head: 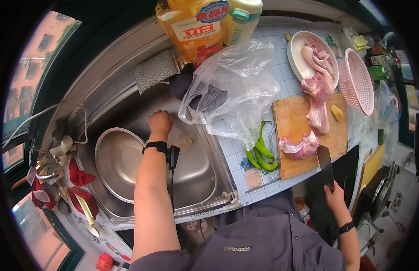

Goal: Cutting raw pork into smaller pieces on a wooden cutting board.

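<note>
My left hand (160, 122) reaches into the stainless steel sink (196, 176), fingers curled away from view, so whether they hold anything is hidden. Beside that forearm sits a round metal basin (118, 164). My right hand (334, 194) grips a kitchen cleaver (325, 166) by its handle, with the blade at the front edge of a wooden cutting board (289, 113). Near the blade tip lies a cut piece of raw meat (299, 146). A longer strip of raw meat (318, 88) drapes from a white dish (296, 50) onto the board, beside a yellow slice (336, 113), possibly ginger.
Green peppers (263, 154) lie left of the board, under the edge of a clear plastic bag (243, 78). Behind stand a dish soap bottle (201, 32) and a pale lidded bottle (245, 22). A pink colander (356, 81) leans beside the dish. The faucet (48, 171) is at left.
</note>
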A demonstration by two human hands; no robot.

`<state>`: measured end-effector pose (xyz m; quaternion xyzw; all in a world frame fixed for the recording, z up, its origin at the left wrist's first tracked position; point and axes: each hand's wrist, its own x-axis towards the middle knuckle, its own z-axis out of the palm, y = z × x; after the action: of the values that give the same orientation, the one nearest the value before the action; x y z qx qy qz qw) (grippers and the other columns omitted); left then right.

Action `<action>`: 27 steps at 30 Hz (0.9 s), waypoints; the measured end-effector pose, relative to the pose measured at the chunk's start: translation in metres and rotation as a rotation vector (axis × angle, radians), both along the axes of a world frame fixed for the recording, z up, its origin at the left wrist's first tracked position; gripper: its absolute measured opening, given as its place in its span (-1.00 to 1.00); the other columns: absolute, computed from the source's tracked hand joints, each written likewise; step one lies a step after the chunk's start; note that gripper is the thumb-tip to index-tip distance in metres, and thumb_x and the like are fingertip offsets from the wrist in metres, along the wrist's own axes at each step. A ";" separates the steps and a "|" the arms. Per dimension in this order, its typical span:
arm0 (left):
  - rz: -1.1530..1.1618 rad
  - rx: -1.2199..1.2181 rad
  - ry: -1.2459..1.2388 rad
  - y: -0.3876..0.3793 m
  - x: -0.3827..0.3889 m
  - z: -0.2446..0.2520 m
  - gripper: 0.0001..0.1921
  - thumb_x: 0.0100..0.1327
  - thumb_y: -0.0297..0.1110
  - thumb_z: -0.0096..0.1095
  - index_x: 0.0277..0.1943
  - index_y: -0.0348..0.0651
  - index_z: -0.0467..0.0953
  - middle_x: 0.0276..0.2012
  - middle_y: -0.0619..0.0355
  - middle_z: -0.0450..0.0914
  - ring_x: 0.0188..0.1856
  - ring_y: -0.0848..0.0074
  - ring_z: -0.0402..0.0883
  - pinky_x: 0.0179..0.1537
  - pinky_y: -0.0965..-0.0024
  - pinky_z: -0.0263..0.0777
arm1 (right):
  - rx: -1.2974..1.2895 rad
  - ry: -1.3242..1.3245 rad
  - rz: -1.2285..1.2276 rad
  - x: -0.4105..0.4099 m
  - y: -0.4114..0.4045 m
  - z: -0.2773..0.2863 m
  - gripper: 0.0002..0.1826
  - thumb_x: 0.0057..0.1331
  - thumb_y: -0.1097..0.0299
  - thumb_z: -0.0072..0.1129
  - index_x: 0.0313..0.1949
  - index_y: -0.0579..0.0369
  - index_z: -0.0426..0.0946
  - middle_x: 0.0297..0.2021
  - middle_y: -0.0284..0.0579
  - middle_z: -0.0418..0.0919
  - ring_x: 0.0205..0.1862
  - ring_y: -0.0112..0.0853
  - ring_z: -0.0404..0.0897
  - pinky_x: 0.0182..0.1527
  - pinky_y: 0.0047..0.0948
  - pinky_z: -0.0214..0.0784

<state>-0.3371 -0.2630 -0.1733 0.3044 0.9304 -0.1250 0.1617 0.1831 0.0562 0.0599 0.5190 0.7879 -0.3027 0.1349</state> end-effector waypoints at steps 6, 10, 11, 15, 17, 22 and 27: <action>0.017 0.036 0.024 -0.007 -0.002 -0.022 -0.71 0.20 -0.08 0.16 -0.26 -0.10 0.65 -0.22 0.10 0.64 -0.14 0.25 0.62 -0.06 0.10 0.34 | -0.029 -0.052 -0.011 -0.011 -0.002 0.004 -0.77 0.25 0.48 0.10 -0.09 0.19 0.47 -0.39 0.00 0.59 -0.32 -0.27 0.61 -0.20 -0.39 0.40; 0.216 0.234 -0.068 -0.012 -0.014 0.015 -0.76 0.14 -0.16 0.20 -0.26 -0.13 0.63 -0.28 0.05 0.66 -0.22 0.17 0.65 -0.15 0.14 0.46 | -0.012 -0.017 0.000 -0.004 0.000 0.000 -0.75 0.25 0.49 0.10 -0.07 0.18 0.48 -0.39 -0.04 0.58 -0.34 -0.34 0.59 -0.20 -0.40 0.40; 0.228 0.228 -0.065 -0.020 -0.014 0.025 -0.76 0.14 -0.16 0.20 -0.26 -0.13 0.63 -0.28 0.05 0.66 -0.22 0.17 0.65 -0.15 0.14 0.46 | -0.014 -0.030 0.014 -0.002 0.003 -0.001 -0.75 0.25 0.49 0.10 -0.05 0.18 0.48 -0.39 -0.05 0.58 -0.33 -0.37 0.57 -0.19 -0.41 0.39; 0.542 0.788 -0.245 -0.037 -0.002 0.087 -0.83 0.11 -0.31 0.30 -0.30 -0.21 0.59 -0.36 0.08 0.67 -0.41 0.39 0.63 -0.30 0.38 0.49 | -0.058 -0.049 -0.020 0.011 0.012 -0.008 -0.72 0.25 0.49 0.11 -0.03 0.17 0.48 -0.38 -0.07 0.59 -0.31 -0.42 0.56 -0.19 -0.43 0.39; 0.707 1.035 -0.594 -0.058 0.014 0.099 -0.82 0.13 -0.30 0.31 -0.28 -0.21 0.56 -0.31 0.12 0.68 -0.42 0.49 0.59 -0.28 0.42 0.48 | -0.068 -0.040 -0.034 0.007 0.011 -0.009 -0.73 0.26 0.47 0.12 -0.03 0.18 0.49 -0.38 -0.18 0.58 -0.33 -0.50 0.52 -0.21 -0.48 0.37; 0.286 0.930 -0.186 -0.082 0.037 0.080 -0.84 0.23 -0.32 0.20 -0.25 -0.23 0.51 -0.17 0.07 0.66 -0.25 0.35 0.65 -0.22 0.29 0.47 | -0.089 -0.098 -0.064 0.011 0.017 -0.016 -0.74 0.27 0.45 0.14 -0.04 0.18 0.49 -0.38 -0.29 0.57 -0.34 -0.57 0.49 -0.23 -0.50 0.36; 0.658 0.808 -0.474 -0.076 0.033 0.074 -0.81 0.32 -0.32 0.07 -0.11 -0.25 0.39 -0.19 -0.04 0.62 -0.33 0.25 0.68 -0.35 0.31 0.51 | -0.047 -0.018 0.045 0.003 0.014 -0.011 -0.73 0.27 0.47 0.11 -0.02 0.18 0.47 -0.34 -0.08 0.61 -0.26 -0.44 0.57 -0.15 -0.42 0.39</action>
<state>-0.3041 -0.3386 -0.0994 0.0561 0.8885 0.3691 0.2669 0.1862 0.0704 0.0492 0.5007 0.7907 -0.3133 0.1610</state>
